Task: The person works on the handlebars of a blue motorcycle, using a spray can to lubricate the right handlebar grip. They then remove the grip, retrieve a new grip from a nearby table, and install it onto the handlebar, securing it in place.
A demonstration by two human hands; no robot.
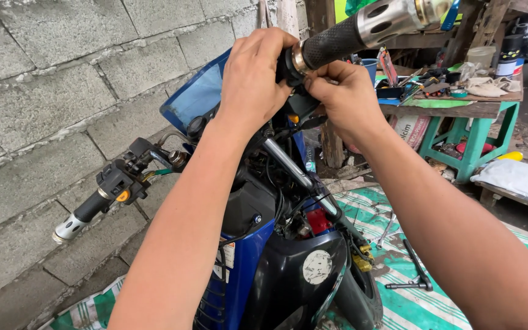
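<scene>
Hands at work on a stripped scooter: left hand clasps the switch housing beside the grip, right hand pinches beneath it. Handlebar cover appears off, wiring exposed; reassembly seems to remain.

Support surfaces, head view.

Floor: bare ground along the block wall, covered on the right by a green-and-white striped tarp. On the tarp: a black long-handled wrench, lying flat, just right of the scooter's front; a thin metal rod near it, tilted.

Workbench: wooden top on green-painted legs, standing on the ground behind the tarp. Top crowded with small hand tools, a blue cup, crumpled rags and a roll of tape. Items overlap; individual tools cannot be told apart.

Low platform at right edge, carrying a white padded sheet.
</scene>
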